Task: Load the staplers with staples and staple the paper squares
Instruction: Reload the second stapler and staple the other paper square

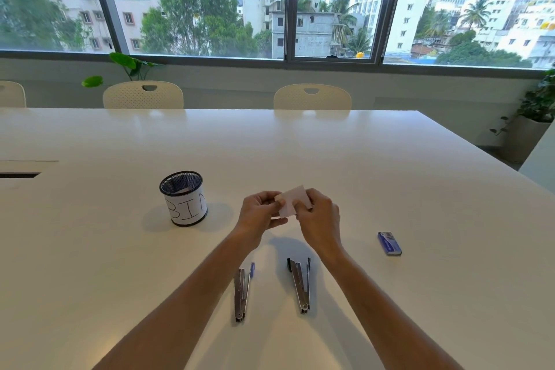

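Both my hands hold white paper squares [290,200] up above the table, a little beyond the staplers. My left hand [260,213] pinches the left edge and my right hand [319,216] grips the right side. Two staplers lie on the table near me, side by side: a blue-tipped stapler [242,291] on the left and a black-tipped stapler [300,284] on the right, each lying with its metal parts showing. A small blue box of staples [389,243] rests on the table to the right.
A black mesh cup labelled BIN [184,202] stands left of my hands, with paper inside. The white table [300,144] stretches far ahead, with cream chairs [312,97] behind it and a cable slot [19,175] at the left edge.
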